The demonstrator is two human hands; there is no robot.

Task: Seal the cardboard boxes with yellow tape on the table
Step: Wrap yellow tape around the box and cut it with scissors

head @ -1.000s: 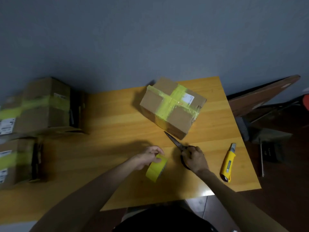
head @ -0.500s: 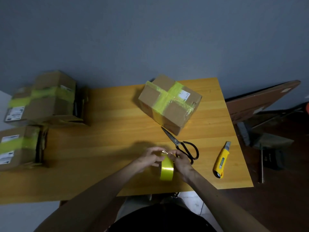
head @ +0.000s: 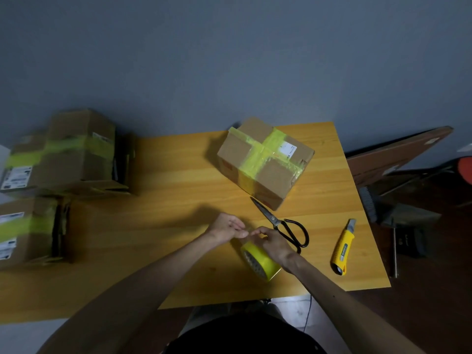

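the roll of yellow tape sits under the right hand, whose grip is wrapped over its top, near the front edge of the bench. the left hand hovers just left of it, fingers pinched together at the tape's upper edge, fingertips almost meeting the right hand's. black scissors lie just behind the right hand, a yellow utility knife to the right. the cross-taped cardboard box rests farther back; two more taped boxes stand at far left.
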